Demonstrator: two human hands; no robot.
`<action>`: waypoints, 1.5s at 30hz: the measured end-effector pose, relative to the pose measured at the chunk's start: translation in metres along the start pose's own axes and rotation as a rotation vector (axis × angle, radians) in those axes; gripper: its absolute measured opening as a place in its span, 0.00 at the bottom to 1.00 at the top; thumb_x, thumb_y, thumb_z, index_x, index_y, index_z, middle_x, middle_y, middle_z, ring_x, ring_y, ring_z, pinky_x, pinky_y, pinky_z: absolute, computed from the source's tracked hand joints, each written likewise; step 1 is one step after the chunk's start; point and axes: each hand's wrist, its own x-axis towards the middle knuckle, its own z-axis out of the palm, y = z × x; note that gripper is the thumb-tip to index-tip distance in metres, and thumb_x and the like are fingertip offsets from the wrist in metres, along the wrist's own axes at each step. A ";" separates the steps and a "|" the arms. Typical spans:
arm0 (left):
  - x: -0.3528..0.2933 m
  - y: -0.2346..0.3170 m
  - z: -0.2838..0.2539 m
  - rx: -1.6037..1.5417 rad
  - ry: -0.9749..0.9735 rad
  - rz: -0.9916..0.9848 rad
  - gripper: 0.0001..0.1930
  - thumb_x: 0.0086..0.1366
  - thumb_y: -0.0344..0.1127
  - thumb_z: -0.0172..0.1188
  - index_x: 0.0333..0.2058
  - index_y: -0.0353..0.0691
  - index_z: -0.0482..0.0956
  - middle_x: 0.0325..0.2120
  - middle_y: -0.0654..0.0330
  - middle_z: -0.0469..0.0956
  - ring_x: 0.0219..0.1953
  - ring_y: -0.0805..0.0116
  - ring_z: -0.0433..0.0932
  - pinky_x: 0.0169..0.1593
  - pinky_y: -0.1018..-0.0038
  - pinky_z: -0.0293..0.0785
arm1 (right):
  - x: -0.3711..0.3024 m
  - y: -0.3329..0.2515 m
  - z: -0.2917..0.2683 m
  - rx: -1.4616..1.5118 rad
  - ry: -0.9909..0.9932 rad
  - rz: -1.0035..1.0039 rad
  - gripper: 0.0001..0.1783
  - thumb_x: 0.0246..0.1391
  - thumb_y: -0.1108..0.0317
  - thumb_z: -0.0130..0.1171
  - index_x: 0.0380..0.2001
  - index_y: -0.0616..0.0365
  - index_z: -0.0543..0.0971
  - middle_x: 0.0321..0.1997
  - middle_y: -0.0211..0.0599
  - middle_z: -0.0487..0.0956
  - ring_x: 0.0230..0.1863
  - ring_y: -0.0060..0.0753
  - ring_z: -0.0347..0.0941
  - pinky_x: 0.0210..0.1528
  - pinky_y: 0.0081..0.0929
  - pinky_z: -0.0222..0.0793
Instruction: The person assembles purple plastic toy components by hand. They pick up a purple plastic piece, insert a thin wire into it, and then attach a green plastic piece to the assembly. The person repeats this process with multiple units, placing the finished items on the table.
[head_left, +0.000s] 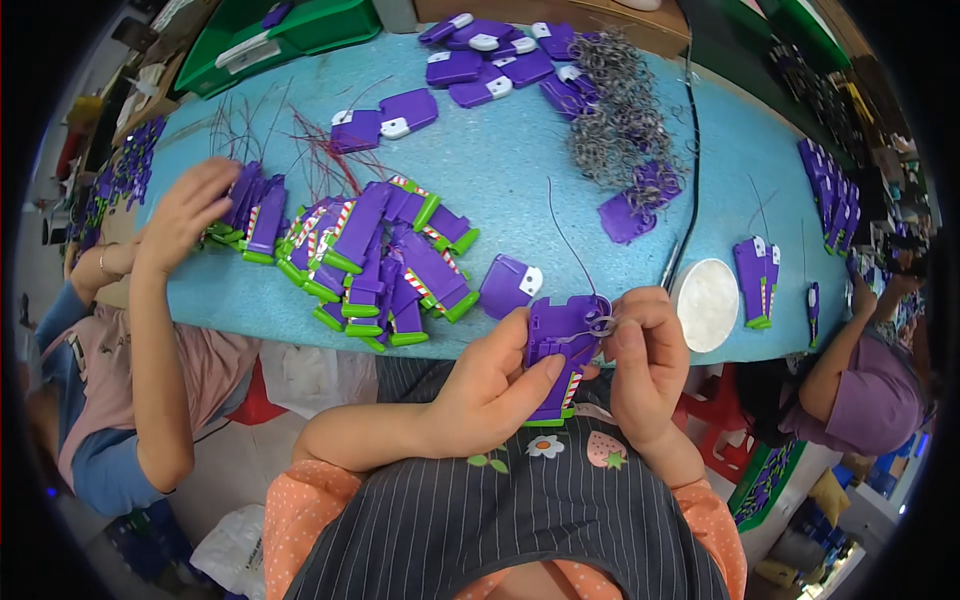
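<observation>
purple toy part between left hand and right hand fingers

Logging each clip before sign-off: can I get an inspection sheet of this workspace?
Surface: light blue table, crowded with parts.
Job's things: purple toy part with green base, held over the lap; a thin wire rises from it.
Clutter: pile of purple-and-green parts, flat purple pieces, heap of grey springs, white round lid.
Hands: left hand grips the part; right hand pinches at its top.
Cables: black cable across the table.
Surroundings: a co-worker's hand on the pile at left; green bin behind.
</observation>
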 end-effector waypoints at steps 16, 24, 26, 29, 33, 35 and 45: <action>-0.004 0.003 -0.024 0.585 -0.300 -0.220 0.17 0.65 0.24 0.43 0.53 0.30 0.60 0.42 0.55 0.75 0.42 0.68 0.77 0.47 0.73 0.73 | 0.013 -0.020 -0.039 0.259 -0.401 0.515 0.12 0.50 0.77 0.59 0.34 0.60 0.65 0.26 0.27 0.69 0.28 0.14 0.63 0.30 0.14 0.58; -0.035 -0.002 -0.034 0.033 -0.225 -0.017 0.18 0.67 0.29 0.45 0.54 0.33 0.58 0.46 0.44 0.72 0.46 0.56 0.76 0.51 0.65 0.72 | 0.036 0.024 -0.007 0.453 -0.441 0.582 0.11 0.49 0.68 0.63 0.31 0.59 0.71 0.23 0.29 0.71 0.26 0.23 0.69 0.26 0.19 0.63; -0.041 -0.001 -0.033 -0.084 -0.066 -0.026 0.20 0.67 0.30 0.45 0.56 0.34 0.55 0.47 0.43 0.71 0.47 0.55 0.76 0.51 0.63 0.72 | 0.036 0.036 0.029 -0.428 -0.248 0.023 0.12 0.49 0.68 0.62 0.32 0.59 0.71 0.22 0.34 0.72 0.25 0.34 0.71 0.26 0.25 0.65; -0.040 0.000 -0.033 -0.109 0.088 -0.128 0.22 0.67 0.28 0.45 0.58 0.35 0.52 0.48 0.44 0.70 0.48 0.55 0.75 0.51 0.63 0.73 | 0.031 0.044 0.040 -0.778 -0.139 -0.244 0.12 0.49 0.68 0.61 0.35 0.59 0.71 0.23 0.40 0.72 0.25 0.48 0.72 0.27 0.32 0.67; -0.040 -0.015 -0.042 -0.121 0.075 -0.170 0.23 0.65 0.24 0.46 0.58 0.35 0.53 0.49 0.47 0.70 0.48 0.58 0.75 0.51 0.64 0.73 | 0.017 0.015 0.005 -0.221 -0.097 0.248 0.09 0.50 0.77 0.57 0.35 0.61 0.70 0.29 0.37 0.73 0.22 0.23 0.68 0.23 0.20 0.64; -0.039 -0.017 -0.041 -0.144 0.052 -0.197 0.24 0.63 0.21 0.46 0.58 0.35 0.54 0.50 0.50 0.70 0.50 0.61 0.74 0.52 0.66 0.72 | 0.008 0.001 -0.004 0.126 -0.144 0.343 0.10 0.50 0.80 0.55 0.37 0.63 0.71 0.36 0.37 0.72 0.22 0.15 0.66 0.22 0.14 0.63; -0.032 -0.006 -0.018 0.077 0.001 -0.253 0.25 0.61 0.19 0.46 0.57 0.34 0.55 0.45 0.56 0.70 0.51 0.68 0.72 0.54 0.71 0.70 | 0.003 0.004 0.006 0.262 -0.396 0.463 0.15 0.49 0.81 0.57 0.42 0.66 0.73 0.48 0.39 0.68 0.26 0.12 0.69 0.23 0.08 0.62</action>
